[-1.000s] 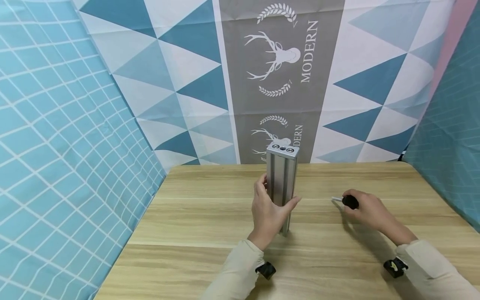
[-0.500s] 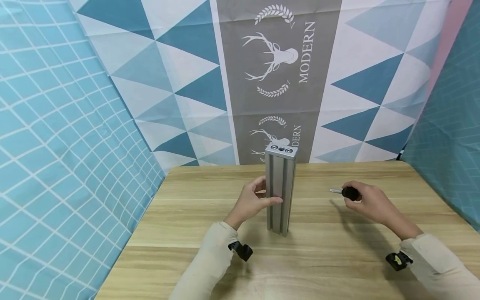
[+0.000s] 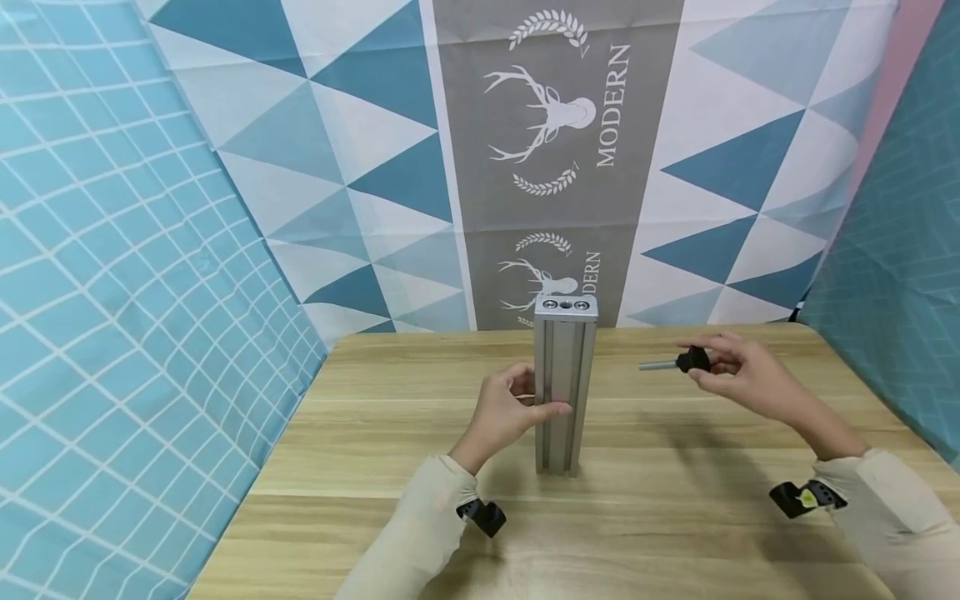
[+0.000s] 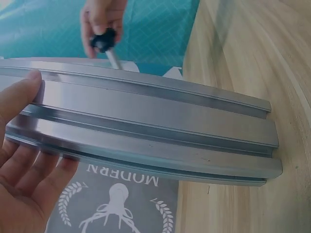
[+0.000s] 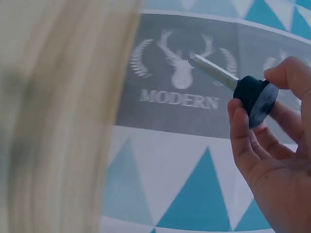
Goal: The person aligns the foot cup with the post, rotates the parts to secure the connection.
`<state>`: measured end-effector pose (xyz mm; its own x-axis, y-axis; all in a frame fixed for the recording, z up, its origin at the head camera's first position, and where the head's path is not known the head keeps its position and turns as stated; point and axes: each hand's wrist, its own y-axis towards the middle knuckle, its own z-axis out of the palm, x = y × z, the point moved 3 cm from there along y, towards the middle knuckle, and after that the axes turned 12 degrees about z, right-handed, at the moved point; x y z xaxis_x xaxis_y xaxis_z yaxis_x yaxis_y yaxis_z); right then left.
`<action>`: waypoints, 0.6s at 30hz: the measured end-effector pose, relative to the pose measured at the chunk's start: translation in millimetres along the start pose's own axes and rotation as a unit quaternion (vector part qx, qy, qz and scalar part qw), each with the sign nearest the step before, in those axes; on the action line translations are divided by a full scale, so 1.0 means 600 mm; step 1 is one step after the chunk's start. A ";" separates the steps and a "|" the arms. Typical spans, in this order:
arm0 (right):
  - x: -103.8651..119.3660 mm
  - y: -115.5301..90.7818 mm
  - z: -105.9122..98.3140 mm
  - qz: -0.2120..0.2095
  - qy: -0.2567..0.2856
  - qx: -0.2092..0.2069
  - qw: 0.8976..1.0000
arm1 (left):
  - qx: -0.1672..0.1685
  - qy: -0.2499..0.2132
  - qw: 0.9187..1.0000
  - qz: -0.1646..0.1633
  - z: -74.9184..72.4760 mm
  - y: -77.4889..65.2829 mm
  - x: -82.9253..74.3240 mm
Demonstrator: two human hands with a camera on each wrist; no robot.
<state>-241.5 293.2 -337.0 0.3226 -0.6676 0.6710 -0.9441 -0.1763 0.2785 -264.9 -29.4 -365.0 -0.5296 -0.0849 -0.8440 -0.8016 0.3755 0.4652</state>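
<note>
An aluminium extrusion profile (image 3: pixel 562 367) stands upright on the wooden table, its slotted face towards me. Its top end has a plate (image 3: pixel 566 307) with two screws and a hole between them. My left hand (image 3: pixel 504 412) grips the profile from the left side, thumb across the front face. My right hand (image 3: pixel 753 379) pinches a levelling foot (image 3: pixel 693 360) by its black round base, off to the right of the profile. In the right wrist view the foot's threaded stud (image 5: pixel 214 70) points away from the fingers, up and to the left.
The wooden table (image 3: pixel 360 450) carries the profile. Behind it hangs a patterned cloth (image 3: pixel 390 167) with triangles and a deer print. Blue cloths (image 3: pixel 112 292) close off the left and right sides. A black wrist camera (image 3: pixel 483 515) sits on the left sleeve.
My left hand has shifted left and regripped the profile with the thumb across its front. My right hand has risen off the table, with the levelling foot's stud now pointing left.
</note>
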 end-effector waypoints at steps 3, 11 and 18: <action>0.014 0.003 -0.017 -0.011 0.063 0.011 0.998 | -0.003 0.003 1.000 -0.005 0.001 -0.002 0.000; 0.040 0.011 -0.042 -0.017 0.225 0.015 0.974 | -0.010 -0.003 1.000 0.004 -0.003 -0.005 -0.003; 0.044 0.018 -0.054 0.097 0.130 -0.034 0.986 | -0.012 -0.009 1.000 0.006 0.003 -0.006 -0.003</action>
<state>-240.9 297.4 -293.9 0.1508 -0.4747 0.8671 -0.9860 -0.0092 0.1665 -260.5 -29.0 -365.8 -0.5349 -0.0638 -0.8425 -0.8016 0.3534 0.4822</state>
